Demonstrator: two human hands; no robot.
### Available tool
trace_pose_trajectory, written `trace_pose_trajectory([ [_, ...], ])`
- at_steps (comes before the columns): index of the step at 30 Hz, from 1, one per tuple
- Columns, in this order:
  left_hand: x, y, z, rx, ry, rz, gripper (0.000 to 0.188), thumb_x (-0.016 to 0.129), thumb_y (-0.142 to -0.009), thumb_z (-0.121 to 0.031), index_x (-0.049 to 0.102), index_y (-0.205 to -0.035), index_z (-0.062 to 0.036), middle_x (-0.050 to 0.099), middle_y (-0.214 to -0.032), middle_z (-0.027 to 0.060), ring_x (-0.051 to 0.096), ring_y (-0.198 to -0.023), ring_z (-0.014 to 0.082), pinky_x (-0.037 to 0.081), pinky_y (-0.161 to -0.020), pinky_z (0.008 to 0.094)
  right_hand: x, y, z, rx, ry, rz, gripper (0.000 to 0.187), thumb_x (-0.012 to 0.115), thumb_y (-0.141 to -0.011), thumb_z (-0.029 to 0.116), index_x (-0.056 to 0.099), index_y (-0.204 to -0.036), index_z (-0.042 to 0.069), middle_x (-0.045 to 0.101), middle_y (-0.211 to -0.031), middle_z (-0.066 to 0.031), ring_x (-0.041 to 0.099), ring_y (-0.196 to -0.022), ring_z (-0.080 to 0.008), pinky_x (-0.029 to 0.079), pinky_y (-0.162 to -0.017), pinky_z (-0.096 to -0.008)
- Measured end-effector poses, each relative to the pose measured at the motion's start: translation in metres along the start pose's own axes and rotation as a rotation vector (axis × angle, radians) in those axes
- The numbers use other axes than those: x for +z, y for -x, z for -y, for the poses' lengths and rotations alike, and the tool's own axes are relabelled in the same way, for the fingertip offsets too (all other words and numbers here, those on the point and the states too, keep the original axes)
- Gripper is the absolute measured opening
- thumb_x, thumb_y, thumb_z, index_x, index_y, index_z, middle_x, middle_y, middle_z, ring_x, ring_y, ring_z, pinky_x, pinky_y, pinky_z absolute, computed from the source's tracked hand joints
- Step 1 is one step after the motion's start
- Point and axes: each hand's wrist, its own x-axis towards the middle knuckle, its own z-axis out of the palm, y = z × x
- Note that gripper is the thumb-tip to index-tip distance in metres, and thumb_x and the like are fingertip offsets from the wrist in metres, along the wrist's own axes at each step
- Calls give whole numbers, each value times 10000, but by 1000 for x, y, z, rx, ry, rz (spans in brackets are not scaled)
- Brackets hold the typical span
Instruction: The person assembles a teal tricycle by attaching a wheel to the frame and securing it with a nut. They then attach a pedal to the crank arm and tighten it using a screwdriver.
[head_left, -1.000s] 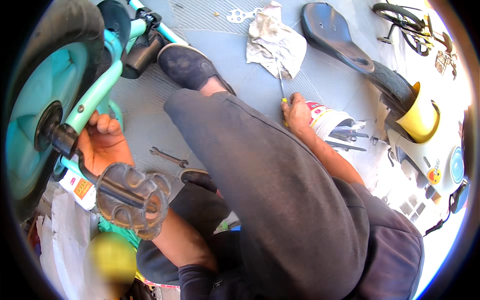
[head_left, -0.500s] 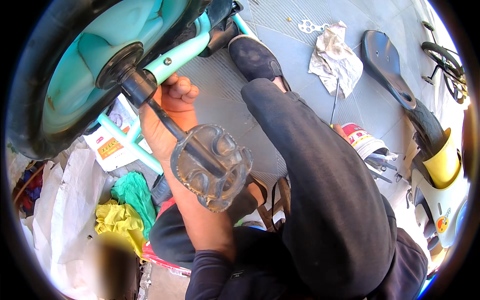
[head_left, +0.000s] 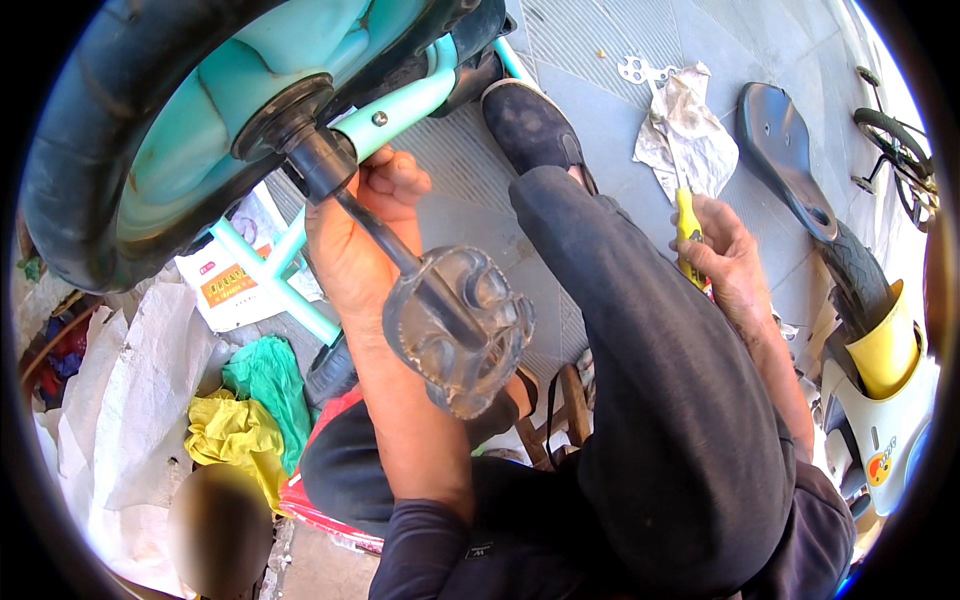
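Observation:
My left hand [head_left: 345, 235] is closed, its fingers curled beneath the end of a turquoise fork tube [head_left: 400, 110]; what it grips is hidden. The tube sits beside a black-tyred wheel [head_left: 85, 115] with a turquoise centre. A black crank [head_left: 380, 228] sticks out from the wheel's hub and crosses in front of my hand, ending in a worn, dirty pedal [head_left: 460, 330] before my forearm. Beyond my raised knee, my right hand [head_left: 730, 255] is wrapped round the yellow handle of a screwdriver [head_left: 687, 225]. Its shaft points away, over a crumpled pale cloth [head_left: 700, 140].
A flat multi-hole spanner [head_left: 640, 70] lies past the cloth. On the right are a black seat [head_left: 780, 140], a loose tyre [head_left: 855, 265] and a yellow container [head_left: 885, 345]. Green [head_left: 270, 385] and yellow plastic bags [head_left: 235, 435] lie at left, near pale sheeting [head_left: 135, 390].
My right hand has come out from behind my knee, raising the yellow-handled screwdriver into view. My left hand keeps its place by the fork; the whole view has shifted slightly.

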Motion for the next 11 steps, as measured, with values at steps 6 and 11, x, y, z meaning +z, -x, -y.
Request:
trace_pose_trajectory([
  [6, -2, 1, 0, 16, 9, 26, 290, 588, -923, -224, 613, -1085, 15, 659, -924, 120, 648, -822, 233, 550, -699, 358, -7, 4, 7, -253, 122, -106, 360, 661, -809, -11, 578, -1156, 41, 608, -1104, -38, 564, -969, -97, 475, -815, -246],
  [11, -3, 1, -1, -4, -23, 1, 313, 628, -900, -239, 615, -1099, 1, 666, -937, 124, 660, -841, 260, 566, -734, 396, -29, -3, 19, -572, 80, -308, 370, 622, -833, -38, 547, -1184, 50, 577, -1259, -91, 603, -1039, -186, 521, -802, -275],
])
